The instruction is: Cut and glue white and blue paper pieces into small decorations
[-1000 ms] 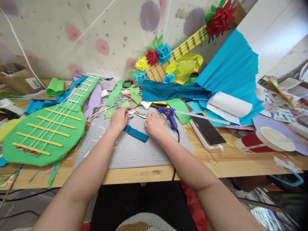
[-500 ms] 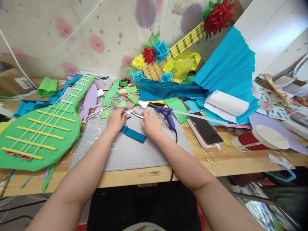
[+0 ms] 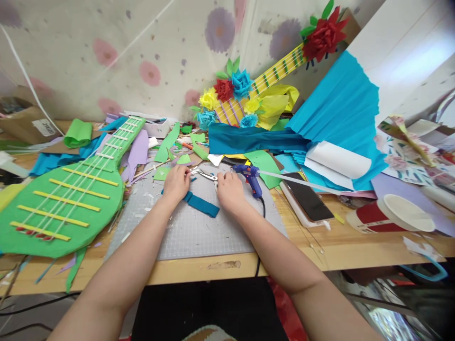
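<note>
My left hand is closed in a pinch near small white scraps at the top of the cutting mat; what its fingertips hold, if anything, is too small to make out. Scissors point left from my right hand, whose fingers are curled at their handles. Between my wrists a teal strip of crepe paper lies flat on the grey cutting mat. Just right of my right hand lies a blue glue gun with a long glue stick in its back.
A green paper lute fills the left side. Behind stand a yellow paper guitar with paper flowers and blue crepe paper. A phone and a paper cup sit at right. Paper scraps crowd the back.
The whole scene sits slightly lower and further right as the head view shifts. More of the scissors' handle shows beside my right hand. Both hands stay in nearly the same places.
</note>
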Demonstrator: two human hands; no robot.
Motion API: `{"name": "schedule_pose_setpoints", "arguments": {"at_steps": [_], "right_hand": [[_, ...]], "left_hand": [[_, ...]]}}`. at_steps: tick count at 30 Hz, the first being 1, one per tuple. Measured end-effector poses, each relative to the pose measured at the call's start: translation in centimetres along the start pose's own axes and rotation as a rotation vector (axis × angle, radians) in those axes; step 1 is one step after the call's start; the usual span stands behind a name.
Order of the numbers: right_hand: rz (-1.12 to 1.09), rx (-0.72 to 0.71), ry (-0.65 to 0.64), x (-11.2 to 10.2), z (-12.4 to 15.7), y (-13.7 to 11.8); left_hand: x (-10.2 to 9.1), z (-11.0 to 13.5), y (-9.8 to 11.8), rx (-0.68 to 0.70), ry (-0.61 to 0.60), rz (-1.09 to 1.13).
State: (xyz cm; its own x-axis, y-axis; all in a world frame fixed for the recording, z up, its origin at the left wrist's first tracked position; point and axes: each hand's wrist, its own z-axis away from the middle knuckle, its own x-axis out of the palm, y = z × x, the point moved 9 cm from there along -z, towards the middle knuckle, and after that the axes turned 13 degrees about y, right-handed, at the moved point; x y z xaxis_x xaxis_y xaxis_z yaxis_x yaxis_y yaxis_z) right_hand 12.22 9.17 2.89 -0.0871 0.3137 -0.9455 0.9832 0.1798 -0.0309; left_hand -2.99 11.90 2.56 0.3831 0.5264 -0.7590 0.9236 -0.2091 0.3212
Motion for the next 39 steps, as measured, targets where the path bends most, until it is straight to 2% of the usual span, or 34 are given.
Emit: {"name": "schedule_pose_setpoints", "arguments": {"at_steps": [4,8,14,19,24,31,34,37,39], "right_hand": [[0.029,-0.012,-0.068,0.0,0.3,0.1],[-0.006,-0.03,-0.082,-0.2,0.2,0.3],[-0.11,0.022,-0.184,-0.7,0.0,1.5],[-0.078,0.095,-0.16,-1.2,-0.2,2.9],[-0.075,0.047,-0.188,-0.4,-0.1,2.5],[-0.058,-0.087,-0.117,0.3,-0.5,1.8],[-0.065,-0.068,-0.036,-0.3,-0.7,1.7],[-0.191,-0.059,0.042,-1.0,-0.5,0.4],[-0.335,-0.099,0.015,-0.7,-0.1,-1.2]], "left_hand": [[-0.3,0.0,0.3,-0.003,0.007,0.008],[-0.7,-0.1,0.3,-0.038,0.031,0.015],[-0.9,0.0,-0.7,-0.197,0.02,0.015],[-1.0,0.2,-1.1,-0.28,-0.001,0.014],[-1.6,0.2,-1.7,-0.349,0.029,0.013],[-2.6,0.1,-2.6,-0.438,0.103,0.048],[-2.6,0.1,-2.8,-0.443,0.121,0.061],[-2.7,0.1,-3.1,-0.441,0.151,0.067],[-3.0,0.1,-3.5,-0.443,0.19,0.077]]}}
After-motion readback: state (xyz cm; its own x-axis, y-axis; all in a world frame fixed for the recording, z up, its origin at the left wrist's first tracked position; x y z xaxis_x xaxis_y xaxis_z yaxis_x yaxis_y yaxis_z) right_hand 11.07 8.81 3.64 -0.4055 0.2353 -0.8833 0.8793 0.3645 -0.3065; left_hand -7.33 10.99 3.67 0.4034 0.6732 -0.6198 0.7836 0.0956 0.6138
